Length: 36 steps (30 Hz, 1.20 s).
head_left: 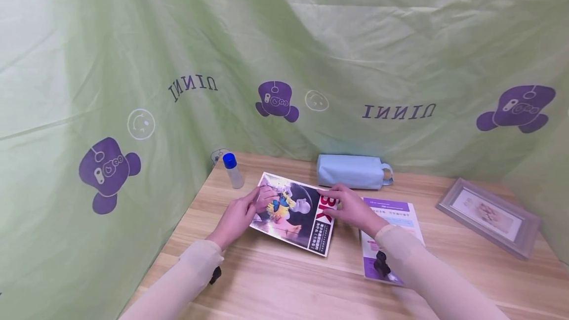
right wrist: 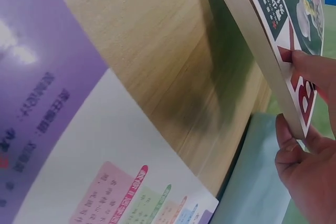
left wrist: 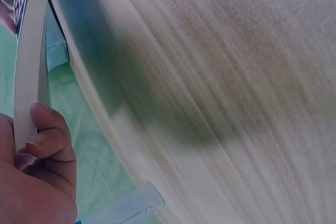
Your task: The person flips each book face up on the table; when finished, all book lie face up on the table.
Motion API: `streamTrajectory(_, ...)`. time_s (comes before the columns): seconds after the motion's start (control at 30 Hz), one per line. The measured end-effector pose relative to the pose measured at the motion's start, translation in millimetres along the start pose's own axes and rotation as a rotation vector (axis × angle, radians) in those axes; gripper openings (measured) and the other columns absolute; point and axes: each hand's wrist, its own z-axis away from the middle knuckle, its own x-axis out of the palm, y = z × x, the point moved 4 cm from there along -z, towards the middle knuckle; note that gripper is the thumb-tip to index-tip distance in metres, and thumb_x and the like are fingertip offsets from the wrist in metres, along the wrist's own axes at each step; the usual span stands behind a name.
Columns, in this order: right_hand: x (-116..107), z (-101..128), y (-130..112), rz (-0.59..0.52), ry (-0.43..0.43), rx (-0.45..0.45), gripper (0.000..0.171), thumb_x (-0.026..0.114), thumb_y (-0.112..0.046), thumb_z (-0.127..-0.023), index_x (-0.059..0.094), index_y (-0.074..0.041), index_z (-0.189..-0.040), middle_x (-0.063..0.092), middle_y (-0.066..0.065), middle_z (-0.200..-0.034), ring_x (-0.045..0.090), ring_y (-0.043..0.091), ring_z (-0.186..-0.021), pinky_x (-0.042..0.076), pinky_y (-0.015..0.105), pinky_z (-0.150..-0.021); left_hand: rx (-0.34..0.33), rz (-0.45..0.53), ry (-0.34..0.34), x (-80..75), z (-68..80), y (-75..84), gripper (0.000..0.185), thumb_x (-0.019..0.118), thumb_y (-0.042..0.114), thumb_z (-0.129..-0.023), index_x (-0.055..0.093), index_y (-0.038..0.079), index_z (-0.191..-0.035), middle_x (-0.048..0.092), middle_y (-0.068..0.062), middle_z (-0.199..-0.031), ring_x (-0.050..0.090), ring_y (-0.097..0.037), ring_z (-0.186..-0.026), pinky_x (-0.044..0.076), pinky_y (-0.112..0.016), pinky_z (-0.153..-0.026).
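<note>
Centre of the frame: a magazine (head_left: 293,214) lay on the wooden bench (head_left: 275,280), lifted slightly. The left hand (head_left: 237,216) gripped its left edge, fingers (left wrist: 50,129) curled round it; the right hand (head_left: 351,209) pinched its right edge, beside a purple leaflet (head_left: 391,221).

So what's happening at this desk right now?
A person grips a thick illustrated book at both ends, left hand and right hand, lifting it slightly off the wooden table. A purple-and-white booklet lies under the right forearm. Behind are a blue pencil case, a blue-capped bottle and a framed picture.
</note>
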Motion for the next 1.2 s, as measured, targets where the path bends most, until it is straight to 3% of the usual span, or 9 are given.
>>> streamTrajectory(0.1,1.8,-2.4,-0.8,0.000,-0.018,0.012,0.059,0.087,-0.020,-0.087,0.067,-0.015,-0.142,0.060,0.014,-0.125,0.060,0.026,-0.105,0.055,0.047,-0.094,-0.023,0.009,-0.012,1.0,-0.2,-3.1,0.053,0.056,0.008,-0.103,0.049,0.007,-0.156,0.071,-0.019,-0.125,0.047,-0.012,-0.053,0.047,-0.030,-0.052)
streamTrajectory(0.27,5.0,-5.5,0.1,0.015,-0.038,0.020,0.057,0.087,-0.019,-0.087,0.068,-0.014,-0.141,0.061,0.014,-0.123,0.060,0.024,-0.102,0.055,0.044,-0.090,-0.053,0.021,-0.035,3.0,-0.3,-7.6,0.052,0.054,0.009,-0.104,0.049,0.007,-0.156,0.073,-0.015,-0.105,0.050,-0.012,-0.056,0.048,-0.029,-0.052)
streamTrajectory(0.33,5.8,-6.6,0.6,0.018,-0.046,0.019,0.057,0.087,-0.019,-0.088,0.068,-0.013,-0.141,0.061,0.014,-0.122,0.060,0.024,-0.101,0.055,0.043,-0.089,-0.058,0.020,-0.039,4.1,-1.0,-9.4,0.053,0.054,0.009,-0.103,0.049,0.007,-0.156,0.071,-0.014,-0.093,0.050,-0.012,-0.056,0.048,-0.029,-0.052)
streamTrajectory(0.5,9.4,-10.3,2.4,0.016,-0.068,0.026,0.058,0.086,-0.018,-0.088,0.067,-0.013,-0.142,0.062,0.016,-0.122,0.059,0.025,-0.103,0.054,0.043,-0.089,-0.069,0.009,-0.048,5.9,-2.9,-12.7,0.052,0.053,0.010,-0.103,0.049,0.006,-0.155,0.064,-0.007,-0.080,0.051,-0.013,-0.059,0.048,-0.031,-0.055)
streamTrajectory(0.63,14.0,-13.1,2.9,0.025,-0.088,0.018,0.059,0.085,-0.016,-0.088,0.066,-0.011,-0.143,0.061,0.016,-0.122,0.059,0.027,-0.106,0.053,0.046,-0.093,-0.076,0.010,-0.050,6.3,-3.0,-14.6,0.052,0.054,0.009,-0.103,0.050,0.005,-0.154,0.073,-0.014,-0.105,0.054,-0.015,-0.063,0.049,-0.033,-0.059)
streamTrajectory(0.77,16.8,-14.0,1.3,0.034,-0.092,0.006,0.059,0.086,-0.015,-0.087,0.066,-0.010,-0.142,0.062,0.017,-0.122,0.061,0.029,-0.108,0.053,0.047,-0.095,-0.089,0.013,-0.052,7.2,-2.4,-17.8,0.051,0.054,0.010,-0.103,0.050,0.006,-0.154,0.067,-0.020,-0.133,0.059,-0.015,-0.071,0.051,-0.034,-0.066)
streamTrajectory(1.03,19.8,-14.4,-0.2,0.048,-0.107,0.006,0.059,0.087,-0.017,-0.086,0.067,-0.009,-0.141,0.064,0.018,-0.123,0.063,0.031,-0.108,0.054,0.049,-0.095,-0.086,-0.009,-0.086,14.1,-1.6,-24.8,0.050,0.054,0.009,-0.105,0.050,0.004,-0.155,0.069,-0.020,-0.127,0.052,-0.015,-0.059,0.051,-0.033,-0.063)
streamTrajectory(1.2,23.7,-15.4,2.0,0.069,-0.120,-0.005,0.059,0.088,-0.018,-0.085,0.067,-0.008,-0.140,0.064,0.015,-0.114,0.061,0.025,-0.097,0.055,0.044,-0.088,-0.089,-0.009,-0.104,19.2,-0.4,-28.6,0.049,0.054,0.009,-0.105,0.050,0.003,-0.154,0.067,-0.021,-0.134,0.058,-0.013,-0.069,0.056,-0.036,-0.075)
